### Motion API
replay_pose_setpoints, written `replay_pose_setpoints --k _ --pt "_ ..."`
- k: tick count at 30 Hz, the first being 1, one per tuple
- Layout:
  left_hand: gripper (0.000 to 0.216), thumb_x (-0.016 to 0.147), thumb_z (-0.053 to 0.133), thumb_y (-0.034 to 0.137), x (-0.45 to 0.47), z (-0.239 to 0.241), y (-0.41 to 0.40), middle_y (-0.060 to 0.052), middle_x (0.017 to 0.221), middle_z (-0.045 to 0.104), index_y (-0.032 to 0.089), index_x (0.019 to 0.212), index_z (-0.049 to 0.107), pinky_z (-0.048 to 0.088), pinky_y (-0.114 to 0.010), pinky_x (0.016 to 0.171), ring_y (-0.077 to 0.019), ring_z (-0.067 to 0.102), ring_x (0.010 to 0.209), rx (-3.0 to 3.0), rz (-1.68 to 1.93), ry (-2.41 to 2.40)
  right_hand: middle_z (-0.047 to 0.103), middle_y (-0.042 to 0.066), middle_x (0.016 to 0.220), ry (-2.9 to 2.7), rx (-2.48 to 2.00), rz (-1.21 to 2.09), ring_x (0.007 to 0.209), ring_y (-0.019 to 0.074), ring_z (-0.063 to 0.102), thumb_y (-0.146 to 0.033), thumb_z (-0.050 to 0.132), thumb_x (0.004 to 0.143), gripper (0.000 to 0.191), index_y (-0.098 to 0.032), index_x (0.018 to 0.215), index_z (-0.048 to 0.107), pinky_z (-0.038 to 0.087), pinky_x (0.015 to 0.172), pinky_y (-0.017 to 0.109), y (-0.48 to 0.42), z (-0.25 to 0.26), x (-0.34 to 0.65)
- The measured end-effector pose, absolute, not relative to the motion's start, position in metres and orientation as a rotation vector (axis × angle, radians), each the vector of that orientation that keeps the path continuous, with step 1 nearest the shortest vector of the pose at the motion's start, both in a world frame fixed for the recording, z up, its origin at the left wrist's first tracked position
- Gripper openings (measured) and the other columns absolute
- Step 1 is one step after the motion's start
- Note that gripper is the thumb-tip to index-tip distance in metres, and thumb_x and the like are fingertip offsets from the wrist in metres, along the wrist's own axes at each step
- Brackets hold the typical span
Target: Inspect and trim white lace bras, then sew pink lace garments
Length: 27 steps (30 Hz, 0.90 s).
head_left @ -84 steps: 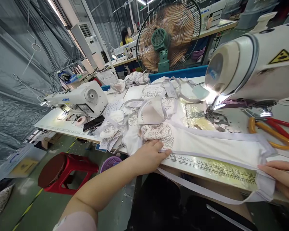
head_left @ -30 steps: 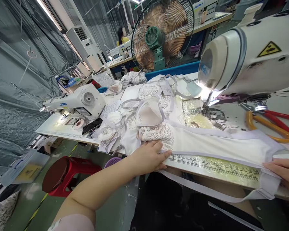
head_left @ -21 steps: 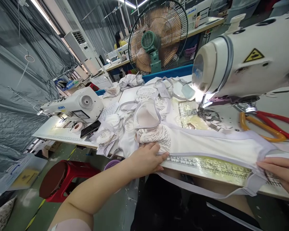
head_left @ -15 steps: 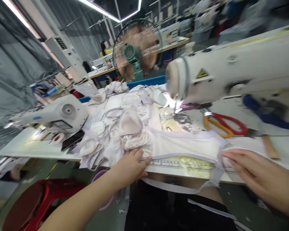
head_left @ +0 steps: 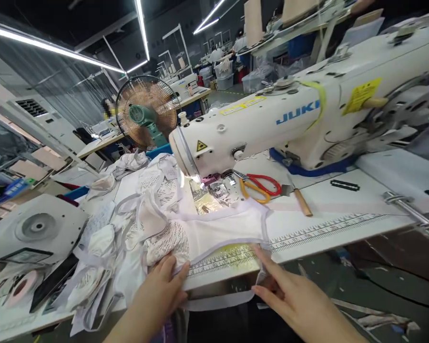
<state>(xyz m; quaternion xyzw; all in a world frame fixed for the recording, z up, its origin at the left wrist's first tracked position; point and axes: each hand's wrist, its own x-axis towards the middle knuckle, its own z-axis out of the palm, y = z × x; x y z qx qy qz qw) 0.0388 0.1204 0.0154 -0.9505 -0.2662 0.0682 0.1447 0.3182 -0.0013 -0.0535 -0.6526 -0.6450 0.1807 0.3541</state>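
A white bra (head_left: 218, 233) with a lace cup and grey-lilac edging lies at the table's front edge, its side band spread to the right. My left hand (head_left: 160, 286) is closed on the lower edge of the lace cup, some fingers hidden beneath. At the far end of the band, my right hand (head_left: 293, 295) has its index finger against the edging and its thumb on the strap. That strap (head_left: 221, 301) hangs in a loop below the table edge. Behind the band stands a white sewing machine (head_left: 250, 124), its needle area lit.
Red-and-orange-handled scissors (head_left: 259, 187) and a wooden-handled tool (head_left: 303, 202) lie right of the needle. A printed ruler strip (head_left: 307, 233) runs along the front edge. More lace bras (head_left: 100, 243) are heaped left, beside a second machine (head_left: 35, 228). A fan (head_left: 146, 112) stands behind.
My view has swung to the right, showing more of the sewing machine. My right hand has shifted from the band's end to its lower corner and the strap. The left hand stays at the cup.
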Motion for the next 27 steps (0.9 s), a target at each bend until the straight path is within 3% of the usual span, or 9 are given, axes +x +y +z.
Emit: replay_pose_setpoints --k 9,13,21,27 --pt "0.067 0.066 0.065 0.010 0.029 0.005 0.126 -0.011 0.116 0.050 0.025 0.128 0.043 0.050 -0.034 0.087 -0.0267 0.055 0.106 -2.708 0.099 -0.720 0.068 0.006 0.080 -1.432 -1.640 0.238 0.065 0.0148 0.064 -0.029 0.035 0.092 0.036 -0.010 0.110 0.060 0.054 0.057 0.024 0.005 -0.059 0.309" --pt "0.065 0.069 0.060 0.009 0.030 0.006 0.124 -0.011 0.118 0.049 0.026 0.129 0.042 0.048 -0.034 0.091 -0.0272 0.052 0.112 -2.737 0.096 -0.778 0.069 0.008 0.088 -1.483 -1.668 0.080 0.073 0.0168 0.067 -0.024 0.031 0.093 0.037 -0.008 0.104 0.063 0.056 0.060 0.027 0.005 -0.046 0.314" --pt "0.059 0.077 0.057 0.021 0.027 0.009 0.125 -0.010 0.121 0.050 0.029 0.132 0.040 0.049 -0.034 0.089 -0.0263 0.051 0.114 -2.808 0.093 -0.826 0.070 0.005 0.081 -1.577 -1.724 -0.077 0.064 0.0150 0.067 -0.020 0.024 0.093 0.045 -0.003 0.102 0.065 0.055 0.049 0.025 0.009 -0.035 0.323" --pt "0.060 0.076 0.059 0.019 0.027 0.010 0.124 -0.009 0.123 0.050 0.030 0.132 0.041 0.049 -0.034 0.089 -0.0256 0.052 0.113 -2.837 0.103 -0.899 0.069 0.005 0.074 -1.615 -1.774 -0.206 0.056 0.0158 0.064 -0.017 0.023 0.091 0.045 -0.005 0.097 0.067 0.051 0.044 0.027 0.010 -0.032 0.325"
